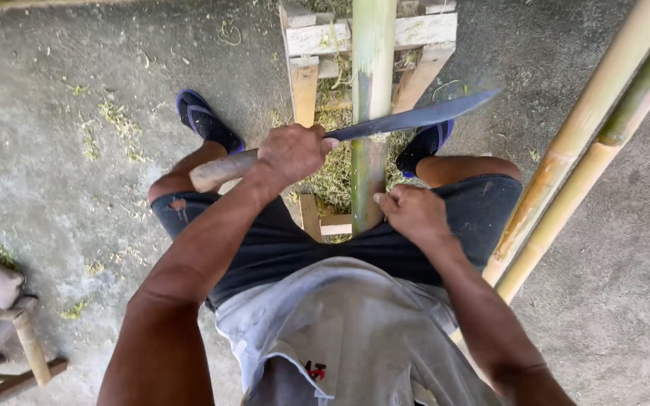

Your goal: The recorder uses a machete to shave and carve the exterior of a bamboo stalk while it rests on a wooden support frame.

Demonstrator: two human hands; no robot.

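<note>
A green bamboo pole (pixel 371 68) runs straight away from me between my knees, resting on a low wooden frame (pixel 317 39). My left hand (pixel 290 153) is closed on the handle of a long dark machete (pixel 415 117), whose blade lies across the pole at an angle, its tip up to the right. The wooden handle end (pixel 220 170) sticks out left of my fist. My right hand (pixel 413 213) grips the near end of the pole just below the blade. I sit in dark shorts with both feet in blue sandals (pixel 205 120).
Two long yellow-green bamboo poles (pixel 588 143) lean diagonally along the right side. Green shavings (pixel 118 120) lie scattered on the concrete floor and under the frame. A wooden stool or bench (pixel 1 323) stands at the lower left.
</note>
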